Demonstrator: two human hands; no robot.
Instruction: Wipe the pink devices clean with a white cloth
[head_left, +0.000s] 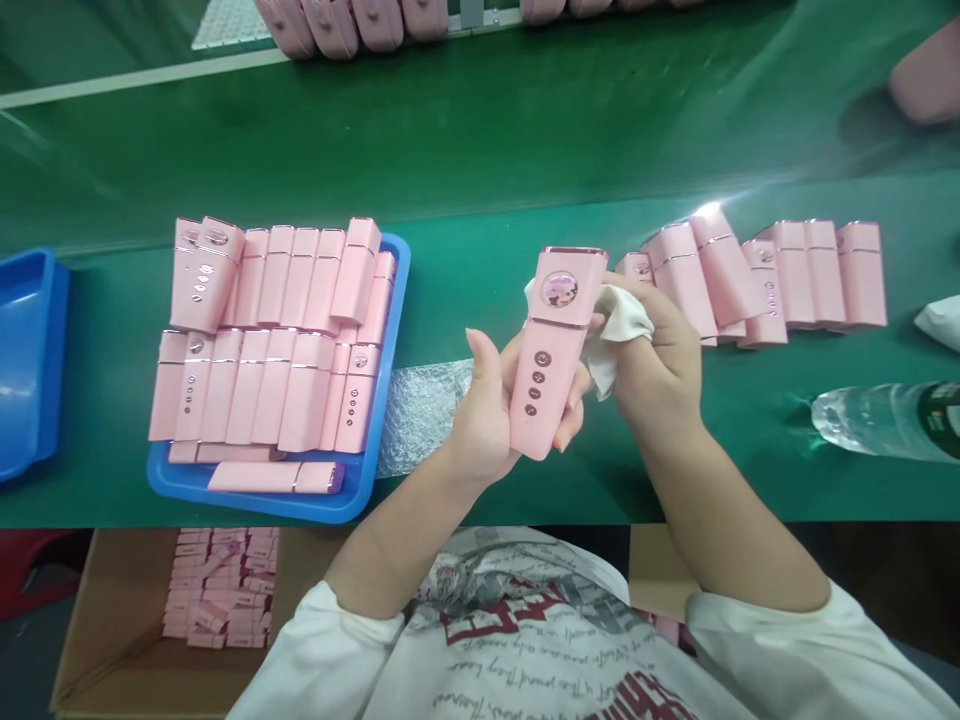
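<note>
My left hand (487, 405) grips the lower half of a pink handheld device (553, 345) with a round mirrored disc near its top and a column of small buttons facing me. My right hand (660, 365) holds a white cloth (619, 325) pressed against the device's upper right side. Both hands hover over the green table, just right of the blue tray.
A blue tray (375, 470) at left is stacked with several identical pink devices (277, 340). More pink devices (765, 275) lie in a row at right. A clear plastic bottle (877, 420) lies at far right, bubble wrap (420, 410) beside the tray, another blue tray (26, 360) at far left, a cardboard box (127, 620) below.
</note>
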